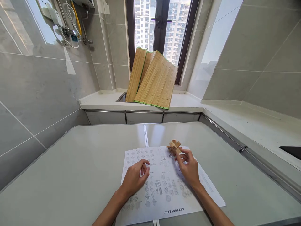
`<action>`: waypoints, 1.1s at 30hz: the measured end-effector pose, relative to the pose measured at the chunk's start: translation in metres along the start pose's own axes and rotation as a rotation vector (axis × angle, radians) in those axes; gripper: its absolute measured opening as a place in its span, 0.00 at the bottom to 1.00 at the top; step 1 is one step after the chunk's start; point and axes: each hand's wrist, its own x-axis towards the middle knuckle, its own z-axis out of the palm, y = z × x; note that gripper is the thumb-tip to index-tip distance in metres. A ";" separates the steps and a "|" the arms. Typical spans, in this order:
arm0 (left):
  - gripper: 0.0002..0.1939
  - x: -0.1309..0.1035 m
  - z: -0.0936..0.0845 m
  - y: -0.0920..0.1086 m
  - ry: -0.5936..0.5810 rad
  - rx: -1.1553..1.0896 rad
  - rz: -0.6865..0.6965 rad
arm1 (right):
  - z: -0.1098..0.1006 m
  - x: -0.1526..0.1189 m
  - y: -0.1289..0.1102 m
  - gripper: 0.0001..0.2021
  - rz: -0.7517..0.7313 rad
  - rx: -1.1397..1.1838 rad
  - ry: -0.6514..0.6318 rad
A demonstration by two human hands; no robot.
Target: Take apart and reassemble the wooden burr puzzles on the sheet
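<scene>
A wooden interlocking burr puzzle point(174, 147) sits at the top right of a large printed sheet point(162, 201). My right hand point(188, 166) has its thumb and fingers closed on the near right side of this puzzle. Over the left half of the paper rests my left hand point(136, 175), its fingers curled in and nothing seen between them. Rows of small puzzle diagrams and blocks of text cover the sheet, with a line of large characters along its near edge. Both forearms lie across parts of the print.
The paper lies on a pale glossy table point(70, 166) with a seam down its middle. Beyond it, a folded bamboo mat point(155, 81) leans against the window on a white ledge point(103, 98). A white counter point(254, 113) runs along the right; pipes and cables point(70, 28) hang at upper left.
</scene>
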 end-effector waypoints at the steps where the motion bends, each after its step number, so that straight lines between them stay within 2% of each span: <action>1: 0.11 0.000 0.002 0.003 0.001 -0.068 -0.033 | 0.003 -0.003 -0.002 0.19 -0.032 0.012 -0.064; 4: 0.20 0.002 0.007 0.007 0.004 -0.271 -0.114 | 0.012 -0.010 -0.011 0.16 -0.096 0.024 -0.226; 9: 0.34 0.004 0.011 0.004 -0.062 -0.539 -0.165 | 0.022 -0.022 -0.024 0.14 -0.069 0.081 -0.440; 13: 0.35 0.004 0.009 0.007 -0.131 -0.633 -0.194 | 0.027 -0.029 -0.030 0.15 0.001 0.143 -0.602; 17: 0.35 0.004 0.008 0.014 -0.056 -0.581 -0.180 | 0.026 -0.025 -0.034 0.15 0.012 0.199 -0.684; 22: 0.31 0.003 0.007 0.020 -0.004 -0.479 -0.135 | 0.023 -0.024 -0.037 0.08 -0.082 0.139 -0.702; 28: 0.21 0.004 0.003 0.026 0.017 -0.342 -0.130 | 0.028 -0.034 -0.030 0.04 -0.246 0.145 -0.566; 33: 0.19 0.004 0.005 0.026 -0.011 -0.344 -0.125 | 0.032 -0.037 -0.028 0.03 -0.304 0.155 -0.496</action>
